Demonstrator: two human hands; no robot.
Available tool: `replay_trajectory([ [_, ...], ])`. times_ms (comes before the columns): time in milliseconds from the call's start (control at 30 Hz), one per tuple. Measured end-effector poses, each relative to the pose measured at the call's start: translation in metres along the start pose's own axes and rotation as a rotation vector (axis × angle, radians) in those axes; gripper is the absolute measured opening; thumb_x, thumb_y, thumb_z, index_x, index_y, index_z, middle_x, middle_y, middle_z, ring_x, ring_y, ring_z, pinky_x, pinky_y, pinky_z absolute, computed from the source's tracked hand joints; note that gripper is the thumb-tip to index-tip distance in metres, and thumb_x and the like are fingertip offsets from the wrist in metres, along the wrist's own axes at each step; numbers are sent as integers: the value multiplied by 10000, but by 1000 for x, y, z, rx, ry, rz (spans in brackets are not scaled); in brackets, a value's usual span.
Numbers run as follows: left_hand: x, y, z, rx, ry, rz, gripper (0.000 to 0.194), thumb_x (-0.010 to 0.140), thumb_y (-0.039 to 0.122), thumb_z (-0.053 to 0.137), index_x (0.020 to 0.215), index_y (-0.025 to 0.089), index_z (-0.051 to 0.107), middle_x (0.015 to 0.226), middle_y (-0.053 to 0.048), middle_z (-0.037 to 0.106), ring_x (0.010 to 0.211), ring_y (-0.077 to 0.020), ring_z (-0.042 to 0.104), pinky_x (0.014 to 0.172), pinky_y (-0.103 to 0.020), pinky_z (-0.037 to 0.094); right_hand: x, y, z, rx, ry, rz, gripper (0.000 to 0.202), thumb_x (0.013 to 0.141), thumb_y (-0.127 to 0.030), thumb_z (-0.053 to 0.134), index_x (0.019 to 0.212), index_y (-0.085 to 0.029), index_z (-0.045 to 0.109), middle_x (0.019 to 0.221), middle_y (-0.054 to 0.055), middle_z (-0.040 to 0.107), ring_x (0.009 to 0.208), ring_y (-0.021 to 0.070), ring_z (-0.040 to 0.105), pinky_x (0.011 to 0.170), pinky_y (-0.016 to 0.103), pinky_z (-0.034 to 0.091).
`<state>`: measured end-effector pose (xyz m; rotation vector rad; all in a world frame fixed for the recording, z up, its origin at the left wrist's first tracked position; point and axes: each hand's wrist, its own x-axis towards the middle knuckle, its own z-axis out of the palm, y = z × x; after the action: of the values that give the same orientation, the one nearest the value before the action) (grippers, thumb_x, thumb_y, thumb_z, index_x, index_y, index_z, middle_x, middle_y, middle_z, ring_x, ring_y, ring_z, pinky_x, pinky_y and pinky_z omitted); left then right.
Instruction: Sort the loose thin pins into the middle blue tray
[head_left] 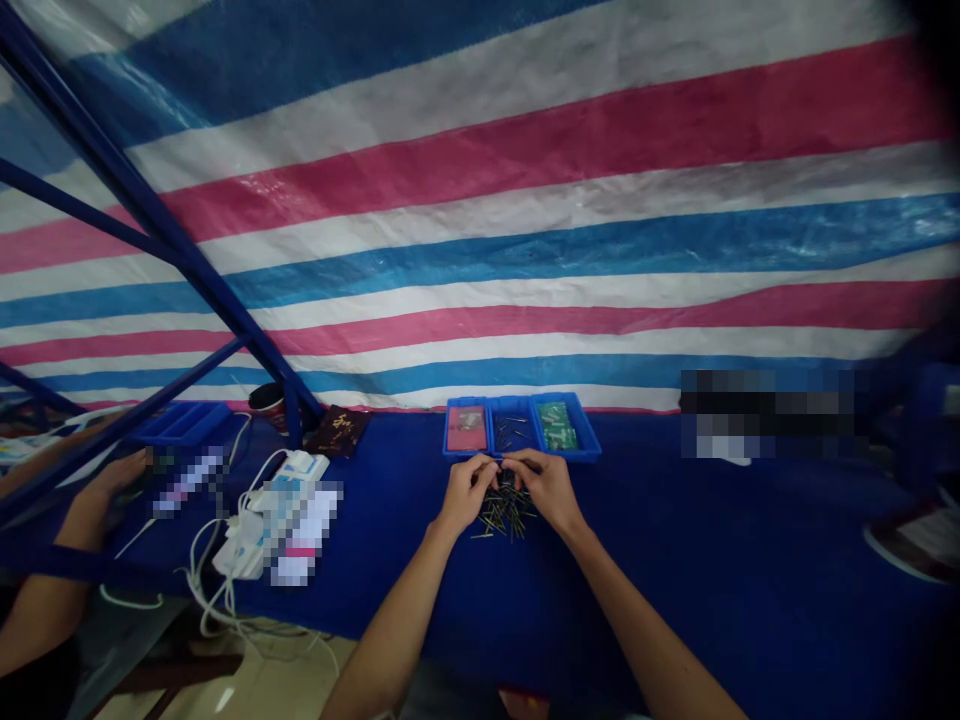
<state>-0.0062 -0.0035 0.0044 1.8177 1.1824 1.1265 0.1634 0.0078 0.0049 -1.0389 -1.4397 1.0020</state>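
Left hand (466, 490): thumb and forefinger drawn together over the heap; whether they grip anything, I cannot tell.
Right hand (546, 488): fingertips curled in, close to the left's; its grip is equally hard to make out.
Thin metal pieces (510, 518): heaped loose on the blue table (675, 590), below and between both hands, which hide part of the heap.
Blue tray (591, 435): just beyond the hands; left compartment holds something pink with a pale patch, middle a few thin dark pieces, right something green, all too small to identify.
White power strip (238, 552): to the left, partly masked by pixelation.
Co-worker's hand (120, 475): far left, near another blue tray (180, 422); the body is cut off.
Right side: pixelated blocks conceal an object.
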Motion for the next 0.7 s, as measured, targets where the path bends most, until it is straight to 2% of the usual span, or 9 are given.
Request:
replay_trajectory([
  [200,1,-1,0,-18,-12,-26,364,980,433,485,829,142,644,649,3,625,560,-105,530,585,-198,403,-12,10,3,27,60,1,255,864,-392,640,915,-176,764,602,9,662,520,153,576,575,279,487],
  [433,-2,2,1,-14,-38,1,360,976,427,497,808,142,638,651,-2,633,555,-104,529,582,-203,395,-20,4,1,-81,24,-59,249,892,-354,601,962,-176,761,627,8,665,535,146,578,586,268,485],
  [600,-2,2,2,33,-65,5,392,980,425,486,757,141,636,650,-3,634,551,-102,514,583,-204,386,-20,8,-1,-159,17,-84,249,903,-331,577,982,-186,764,613,1,657,528,149,581,562,256,474],
  [700,-2,1,2,56,-68,6,406,984,431,476,754,141,643,652,-5,637,550,-103,512,584,-208,387,-20,11,-3,-228,6,-120,245,916,-311,557,999,-211,765,673,11,698,542,152,603,583,260,493],
])
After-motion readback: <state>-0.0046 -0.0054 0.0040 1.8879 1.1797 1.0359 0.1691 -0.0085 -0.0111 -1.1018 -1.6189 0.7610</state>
